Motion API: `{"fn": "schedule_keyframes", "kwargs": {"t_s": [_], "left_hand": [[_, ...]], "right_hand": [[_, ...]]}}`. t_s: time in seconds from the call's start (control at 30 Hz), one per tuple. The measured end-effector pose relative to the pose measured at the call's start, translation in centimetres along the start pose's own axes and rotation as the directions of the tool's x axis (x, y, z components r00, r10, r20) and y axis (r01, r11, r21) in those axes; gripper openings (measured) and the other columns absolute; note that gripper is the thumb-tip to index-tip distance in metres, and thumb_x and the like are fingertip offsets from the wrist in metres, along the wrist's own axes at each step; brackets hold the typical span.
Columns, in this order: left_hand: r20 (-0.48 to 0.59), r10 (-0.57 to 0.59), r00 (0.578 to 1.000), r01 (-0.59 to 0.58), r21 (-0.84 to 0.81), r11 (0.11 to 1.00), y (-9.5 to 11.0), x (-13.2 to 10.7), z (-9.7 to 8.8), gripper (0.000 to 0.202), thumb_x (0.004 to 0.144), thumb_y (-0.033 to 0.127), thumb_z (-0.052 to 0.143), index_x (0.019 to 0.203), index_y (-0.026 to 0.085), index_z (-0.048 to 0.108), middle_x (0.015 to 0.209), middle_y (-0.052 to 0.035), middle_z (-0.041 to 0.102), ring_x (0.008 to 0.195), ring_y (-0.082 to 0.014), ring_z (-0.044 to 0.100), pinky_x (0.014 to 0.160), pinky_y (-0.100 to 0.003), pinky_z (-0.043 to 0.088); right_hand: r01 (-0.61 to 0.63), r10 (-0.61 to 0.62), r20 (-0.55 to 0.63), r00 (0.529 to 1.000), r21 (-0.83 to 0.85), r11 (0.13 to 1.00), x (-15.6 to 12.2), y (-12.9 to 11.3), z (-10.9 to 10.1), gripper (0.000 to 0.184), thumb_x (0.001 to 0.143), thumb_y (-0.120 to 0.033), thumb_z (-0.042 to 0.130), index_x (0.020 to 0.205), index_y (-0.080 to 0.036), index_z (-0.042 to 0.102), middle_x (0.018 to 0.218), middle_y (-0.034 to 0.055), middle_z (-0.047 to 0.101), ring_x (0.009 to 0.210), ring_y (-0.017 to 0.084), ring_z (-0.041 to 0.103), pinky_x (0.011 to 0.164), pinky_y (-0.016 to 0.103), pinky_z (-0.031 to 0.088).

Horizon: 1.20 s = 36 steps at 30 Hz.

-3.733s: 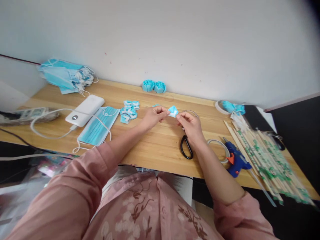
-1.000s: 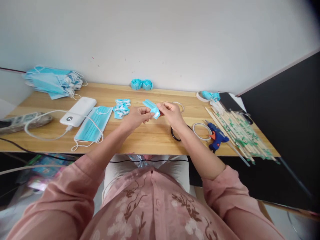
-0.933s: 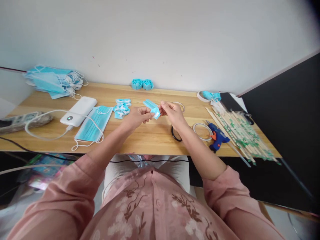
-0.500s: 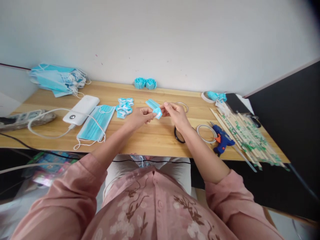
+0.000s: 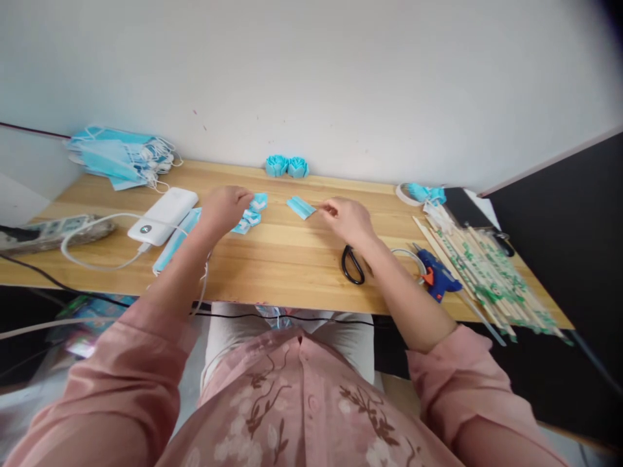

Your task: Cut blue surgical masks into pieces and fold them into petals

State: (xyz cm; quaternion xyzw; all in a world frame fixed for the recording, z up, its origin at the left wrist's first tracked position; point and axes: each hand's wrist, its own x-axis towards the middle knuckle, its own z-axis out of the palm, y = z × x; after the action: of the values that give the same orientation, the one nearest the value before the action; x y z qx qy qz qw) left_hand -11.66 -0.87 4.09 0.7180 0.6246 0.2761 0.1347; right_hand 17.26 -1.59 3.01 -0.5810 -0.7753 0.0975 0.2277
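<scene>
My left hand (image 5: 224, 205) is over at the left, its fingers curled down on the small pile of folded blue pieces (image 5: 254, 211) and touching the top one. A flat blue strip of mask fabric (image 5: 300, 207) lies alone on the wooden table (image 5: 292, 266). My right hand (image 5: 348, 219) rests just right of that strip. Its fingertips are pinched together a little short of the strip's end, with nothing visible in them.
Black scissors (image 5: 351, 264) lie near my right wrist, with a tape ring (image 5: 405, 252), blue glue gun (image 5: 440, 277) and wooden sticks (image 5: 487, 272) further right. Two blue fabric roses (image 5: 287, 167) stand by the wall. A power bank (image 5: 163, 207), face mask (image 5: 171, 243) and mask stack (image 5: 121, 152) are at the left.
Both hands held the folded piece and strip together above the table. My left hand has since swung left to the pile, and the strip now lies on the table beside my right hand.
</scene>
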Motion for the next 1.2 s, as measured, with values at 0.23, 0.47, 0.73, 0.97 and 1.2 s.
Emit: {"fn": "schedule_keyframes", "kwargs": {"t_s": [0.23,0.47,0.73,0.97,1.2], "left_hand": [[-0.089,0.109,0.99,-0.121,-0.136,0.983,1.5,-1.4,0.9,0.035,0.084,0.036,0.058,0.111,0.018,0.071,0.126,-0.0145,0.066,0.121,-0.0323,0.054,0.105,-0.043,0.038],[0.272,-0.056,0.961,0.265,-0.836,0.481,4.7,-1.5,3.4,0.05,0.078,0.042,0.067,0.121,0.017,0.068,0.126,-0.0135,0.066,0.096,-0.0178,0.064,0.082,-0.03,0.049],[0.381,0.061,0.922,0.326,-0.854,0.406,7.0,0.2,4.7,0.047,0.072,0.039,0.078,0.113,0.018,0.069,0.117,-0.0105,0.07,0.101,-0.0207,0.065,0.078,-0.029,0.049],[0.347,-0.056,0.936,0.35,-0.903,0.25,6.9,0.3,7.2,0.042,0.064,0.042,0.084,0.088,0.011,0.071,0.084,-0.0077,0.073,0.07,-0.0149,0.063,0.06,-0.026,0.048],[0.371,-0.037,0.928,0.373,-0.924,0.082,7.3,-0.8,8.2,0.033,0.071,0.034,0.082,0.092,0.011,0.071,0.089,-0.0081,0.073,0.074,-0.0144,0.064,0.063,-0.026,0.052]], "right_hand": [[0.171,-0.127,0.152,0.98,-0.324,0.931,1.7,-2.6,3.9,0.023,0.092,-0.025,0.056,0.104,-0.013,0.071,0.106,0.0218,0.071,0.099,0.032,0.063,0.072,0.037,0.046],[-0.216,0.158,0.17,0.973,0.42,0.882,3.3,0.0,0.7,0.01,0.082,-0.019,0.058,0.083,-0.019,0.068,0.084,0.006,0.071,0.072,0.017,0.064,0.065,0.03,0.052],[-0.369,0.084,0.369,0.926,0.833,0.413,1.0,0.9,-2.0,0.023,0.066,-0.032,0.08,0.083,-0.018,0.073,0.077,0.0005,0.067,0.061,0.008,0.058,0.058,0.022,0.053],[-0.283,0.064,0.279,0.958,0.888,0.363,0.0,1.5,0.0,0.051,0.081,-0.063,0.066,0.11,-0.022,0.073,0.092,0.0052,0.07,0.081,0.015,0.065,0.069,0.028,0.058],[-0.188,0.05,0.188,0.981,0.854,0.485,-0.5,1.1,1.9,0.061,0.074,-0.042,0.079,0.129,-0.025,0.061,0.111,0.0048,0.073,0.1,0.022,0.068,0.091,0.037,0.056]]}}
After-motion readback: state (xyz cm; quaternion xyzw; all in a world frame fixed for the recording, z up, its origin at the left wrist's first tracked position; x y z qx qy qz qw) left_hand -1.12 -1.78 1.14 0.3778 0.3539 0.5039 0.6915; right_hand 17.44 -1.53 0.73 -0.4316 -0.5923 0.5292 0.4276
